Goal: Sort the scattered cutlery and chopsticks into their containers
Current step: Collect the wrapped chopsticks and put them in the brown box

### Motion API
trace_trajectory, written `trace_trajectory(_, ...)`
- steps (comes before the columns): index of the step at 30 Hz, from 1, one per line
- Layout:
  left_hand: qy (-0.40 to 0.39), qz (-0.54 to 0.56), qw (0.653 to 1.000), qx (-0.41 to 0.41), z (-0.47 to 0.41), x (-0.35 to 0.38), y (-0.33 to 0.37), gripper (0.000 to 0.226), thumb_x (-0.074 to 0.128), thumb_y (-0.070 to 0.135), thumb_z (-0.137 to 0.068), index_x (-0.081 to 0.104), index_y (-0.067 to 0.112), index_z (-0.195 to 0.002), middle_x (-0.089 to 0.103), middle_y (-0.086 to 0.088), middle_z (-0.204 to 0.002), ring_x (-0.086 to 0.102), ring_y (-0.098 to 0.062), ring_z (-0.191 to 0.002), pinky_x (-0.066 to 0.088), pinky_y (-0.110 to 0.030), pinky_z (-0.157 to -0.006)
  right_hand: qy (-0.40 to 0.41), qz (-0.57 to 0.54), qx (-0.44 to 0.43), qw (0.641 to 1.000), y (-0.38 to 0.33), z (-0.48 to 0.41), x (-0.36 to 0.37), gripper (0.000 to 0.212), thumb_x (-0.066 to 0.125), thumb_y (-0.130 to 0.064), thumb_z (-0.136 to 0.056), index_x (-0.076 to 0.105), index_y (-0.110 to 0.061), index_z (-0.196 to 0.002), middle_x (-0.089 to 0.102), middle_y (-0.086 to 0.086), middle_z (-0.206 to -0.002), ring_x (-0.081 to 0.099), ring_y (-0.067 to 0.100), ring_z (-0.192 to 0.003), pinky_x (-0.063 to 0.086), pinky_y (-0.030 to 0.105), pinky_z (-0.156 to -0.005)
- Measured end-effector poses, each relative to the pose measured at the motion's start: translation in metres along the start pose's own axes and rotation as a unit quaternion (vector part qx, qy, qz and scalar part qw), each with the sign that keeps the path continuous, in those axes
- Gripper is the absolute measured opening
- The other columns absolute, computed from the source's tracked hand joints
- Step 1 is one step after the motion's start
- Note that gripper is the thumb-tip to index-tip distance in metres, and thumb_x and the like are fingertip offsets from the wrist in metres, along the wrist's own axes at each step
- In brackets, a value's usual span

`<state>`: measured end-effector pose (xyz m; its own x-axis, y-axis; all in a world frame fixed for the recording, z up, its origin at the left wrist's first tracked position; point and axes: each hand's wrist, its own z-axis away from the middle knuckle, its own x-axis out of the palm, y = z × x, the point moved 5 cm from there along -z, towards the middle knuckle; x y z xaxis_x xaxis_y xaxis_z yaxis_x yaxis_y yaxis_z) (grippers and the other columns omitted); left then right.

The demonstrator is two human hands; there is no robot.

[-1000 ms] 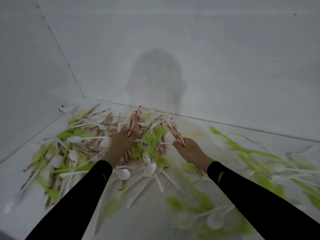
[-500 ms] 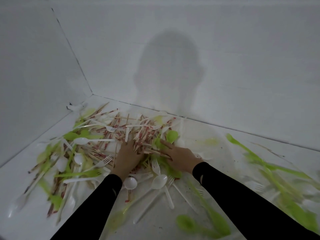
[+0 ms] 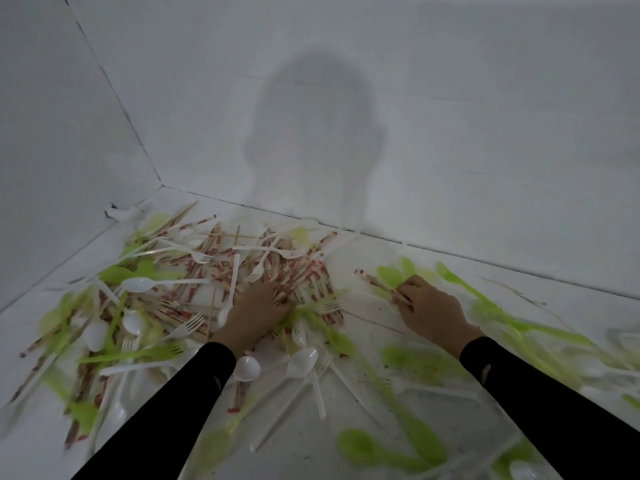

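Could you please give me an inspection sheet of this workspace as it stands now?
Surface: white surface, dark specks.
Job's things: chopsticks, white forks, white spoons, green spoons lie mixed; containers not seen.
Clutter: white scrap by the corner, unclear.
Hands: left hand among the chopsticks, grip unclear; right hand pinches a small bundle apart from the pile.
Cables: nothing seen.
Surroundings: white walls, a person's shadow on the far one.

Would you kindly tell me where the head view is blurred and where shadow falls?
Head view: dim light; a head-shaped shadow falls on the back wall; green cutlery at the right edge is smeared by blur; the chopsticks near the left hand look sharper.
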<state>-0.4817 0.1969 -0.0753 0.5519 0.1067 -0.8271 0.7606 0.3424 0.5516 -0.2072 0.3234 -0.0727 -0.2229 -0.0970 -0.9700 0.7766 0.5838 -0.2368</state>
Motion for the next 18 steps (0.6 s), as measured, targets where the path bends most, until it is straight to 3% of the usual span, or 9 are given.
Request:
trace_trajectory(2, -0.089, 0.003, 0.996, 0.012, -0.004, 0.004, 0.014, 0.029, 0.066, 0.037, -0.091, 0.066, 0.011, -0.078, 0.06, -0.002, -0.068, 0.055, -0.012, -0.064, 0.036, -0.024, -0.055, 0.064, -0.02, 0.035, 0.997, -0.005, -0.001, -0.011, 0.015, 0.054, -0.027, -0.095, 0.063, -0.015, -0.095, 0.055, 0.001, -0.105, 0.057, 0.028, -0.064, 0.044, 0.031, -0.052)
trace_trajectory(4, -0.134, 0.057, 0.989, -0.021, -0.005, 0.005, 0.021, 0.027, 0.066, 0.04, -0.091, 0.069, 0.014, -0.083, 0.06, 0.002, -0.066, 0.055, -0.009, -0.063, 0.04, -0.022, -0.059, 0.075, -0.061, 0.053, 0.994, -0.023, -0.007, -0.016, 0.012, 0.053, -0.026, -0.093, 0.059, -0.016, -0.096, 0.054, 0.001, -0.095, 0.057, 0.028, -0.068, 0.047, 0.034, -0.056)
trace_trajectory(7, 0.013, 0.119, 0.99, -0.075, -0.015, -0.008, 0.014, 0.026, 0.058, 0.037, -0.096, 0.065, 0.013, -0.09, 0.064, -0.002, -0.077, 0.061, -0.018, -0.075, 0.047, -0.031, -0.07, 0.029, -0.125, 0.044, 0.991, -0.056, -0.024, -0.01, 0.017, 0.047, -0.028, -0.097, 0.058, -0.016, -0.101, 0.061, 0.005, -0.081, 0.057, 0.028, -0.068, 0.04, 0.031, -0.054)
trace_trajectory(9, 0.092, 0.138, 0.983, -0.077, -0.018, -0.017, 0.007, 0.026, 0.054, 0.034, -0.098, 0.065, 0.012, -0.091, 0.065, -0.005, -0.081, 0.06, -0.016, -0.075, 0.043, -0.023, -0.062, 0.002, -0.152, 0.025, 0.988, -0.079, -0.035, 0.001, 0.024, 0.046, -0.028, -0.101, 0.06, -0.01, -0.095, 0.062, 0.008, -0.077, 0.058, 0.03, -0.067, 0.033, 0.03, -0.051)
trace_trajectory(12, 0.114, 0.095, 0.986, -0.081, -0.027, -0.02, -0.009, 0.02, 0.058, 0.031, -0.094, 0.062, 0.016, -0.082, 0.062, -0.004, -0.076, 0.061, -0.023, -0.077, 0.037, -0.026, -0.058, -0.035, -0.166, 0.012, 0.985, -0.111, -0.05, 0.022, 0.027, 0.044, -0.031, -0.102, 0.056, -0.011, -0.087, 0.054, 0.005, -0.087, 0.057, 0.028, -0.079, 0.037, 0.03, -0.062)
trace_trajectory(15, 0.115, 0.047, 0.989, -0.084, -0.038, -0.019, -0.019, 0.031, 0.063, 0.043, -0.089, 0.063, 0.013, -0.095, 0.061, -0.005, -0.091, 0.06, -0.026, -0.09, 0.047, -0.035, -0.073, -0.049, -0.106, 0.035, 0.993, -0.127, -0.062, 0.034, 0.036, 0.044, -0.041, -0.101, 0.054, -0.009, -0.114, 0.047, 0.006, -0.113, 0.059, 0.03, -0.094, 0.039, 0.032, -0.067)
trace_trajectory(18, 0.097, 0.013, 0.992, -0.078, -0.046, -0.014, -0.021, 0.051, 0.059, 0.059, -0.086, 0.06, 0.012, -0.106, 0.056, -0.004, -0.097, 0.057, -0.025, -0.096, 0.049, -0.038, -0.083, -0.086, -0.082, 0.101, 0.988, -0.128, -0.07, 0.046, 0.057, 0.055, -0.054, -0.093, 0.044, -0.008, -0.124, 0.041, 0.009, -0.124, 0.059, 0.031, -0.1, 0.039, 0.033, -0.069)
